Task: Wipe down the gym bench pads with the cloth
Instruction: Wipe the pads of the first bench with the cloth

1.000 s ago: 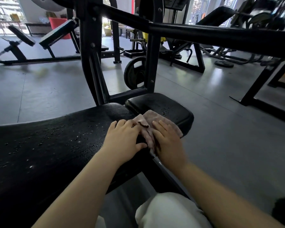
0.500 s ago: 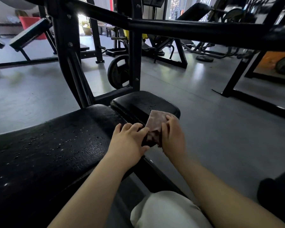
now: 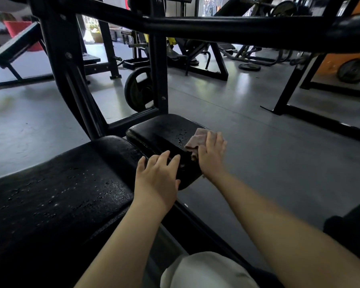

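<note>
The right hand [image 3: 211, 155] presses a pinkish cloth [image 3: 196, 140] flat-fingered onto the small seat pad's [image 3: 160, 132] right edge. The left hand [image 3: 157, 175] hovers open, holding nothing, at the pad's near end.

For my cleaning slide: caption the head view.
Right hand presses the cloth on the small pad's edge; left hand hovers open.

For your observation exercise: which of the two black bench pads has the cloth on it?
The small seat pad, beyond the long pad: the right hand presses the cloth on its right edge.
</note>
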Tool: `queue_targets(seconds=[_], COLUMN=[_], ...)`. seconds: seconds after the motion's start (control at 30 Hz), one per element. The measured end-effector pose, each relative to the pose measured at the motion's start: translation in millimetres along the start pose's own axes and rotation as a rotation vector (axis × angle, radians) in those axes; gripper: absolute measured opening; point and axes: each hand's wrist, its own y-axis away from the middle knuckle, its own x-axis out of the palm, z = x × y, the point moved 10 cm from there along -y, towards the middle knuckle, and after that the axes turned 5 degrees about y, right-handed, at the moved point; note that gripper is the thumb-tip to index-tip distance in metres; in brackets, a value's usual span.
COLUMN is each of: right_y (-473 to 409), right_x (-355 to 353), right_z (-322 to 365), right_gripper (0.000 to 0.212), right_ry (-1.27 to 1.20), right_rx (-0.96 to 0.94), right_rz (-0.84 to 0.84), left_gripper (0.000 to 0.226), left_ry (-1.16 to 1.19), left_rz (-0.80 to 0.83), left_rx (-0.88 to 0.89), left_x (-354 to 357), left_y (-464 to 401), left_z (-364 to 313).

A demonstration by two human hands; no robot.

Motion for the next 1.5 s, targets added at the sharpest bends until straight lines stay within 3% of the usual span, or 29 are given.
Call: queue_targets(seconds=[0.23,0.4,0.57,0.83,1.0,1.17,1.3,1.5], right_y=[-10,-31,-67,-102,-101,-86,-49,34], right_x=[8,1,8,31,28,14,-2,1], right_z=[-18,-15,0,22,16,4,-10,-3], right_gripper=[0.057,0.053,0.062,0.047,0.051,0.047,0.046,0.059], right_ry=[-0.104,-0.075,0.029,0.179,0.271,0.125,-0.045,-0.327], right_rx=[0.067,-0.01,-0.131,-0.292,-0.326,-0.217,-0.052,0.335], right_rz=[0.12,0.143,0.323,0.486,0.401,0.246,0.04,-0.178], left_gripper=[0.06,0.055,0.052,0.048,0.044,0.046,0.052,0.068], left_ry=[-0.001,0.03,0.066,0.098,0.086,0.071,-0.012,-0.124], left_rz=[-0.024,-0.04,-0.039,-0.066,-0.079,-0.071,-0.051,0.014], left_rx=[-0.019,-0.031,-0.034,-0.035,-0.048,-0.049,-0.033,-0.006], left_x=[4,3,2,-1,-2,-1,0,6], left_y=[-9,-14,-19,-19,-17,-15,-8,7], left_z=[4,9,10,5,5,6,4,1])
